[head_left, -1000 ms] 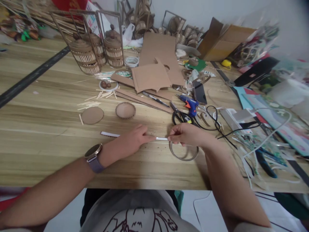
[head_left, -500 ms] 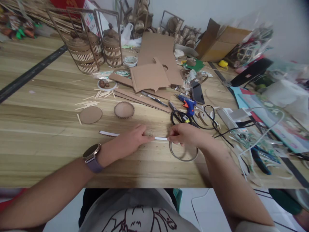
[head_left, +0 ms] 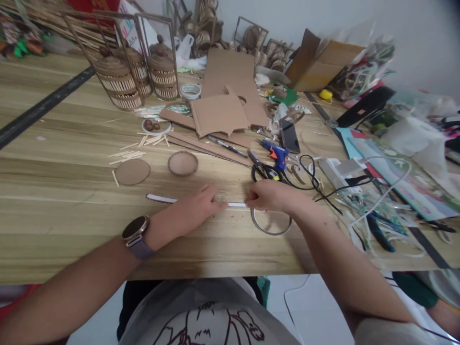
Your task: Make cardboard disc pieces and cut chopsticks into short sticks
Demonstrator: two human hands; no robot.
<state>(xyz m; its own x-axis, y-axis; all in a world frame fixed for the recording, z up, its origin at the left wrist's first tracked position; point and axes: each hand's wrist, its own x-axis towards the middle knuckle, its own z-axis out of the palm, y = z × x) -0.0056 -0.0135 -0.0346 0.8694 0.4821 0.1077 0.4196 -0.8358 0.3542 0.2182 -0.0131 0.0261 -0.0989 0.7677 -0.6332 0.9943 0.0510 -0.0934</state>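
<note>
A narrow cardboard strip (head_left: 237, 204) with a white face lies across the table in front of me. My left hand (head_left: 201, 203) presses on its middle, thumb and fingers closed around it. To the right, my right hand (head_left: 269, 195) pinches the strip, its fingertips curled and partly hidden. Below that hand rests a thin round loop (head_left: 270, 233); whether it joins the strip is hidden by the fingers. Beyond the hands are a shallow round cardboard tray (head_left: 183, 164) with a ridged rim and a flat cardboard disc (head_left: 132, 172).
Black-handled scissors (head_left: 264, 170) and a blue glue gun (head_left: 276, 154) with its cable lie just past my right hand. Small sticks (head_left: 125, 155) and cardboard sheets (head_left: 219, 115) are farther back. Lantern-like models (head_left: 118, 79) stand at the back left; pliers (head_left: 379, 232) are right.
The whole view has shifted slightly to the left. My right hand's fingers look a little more curled over the strip; both hands keep nearly the same place on it.
</note>
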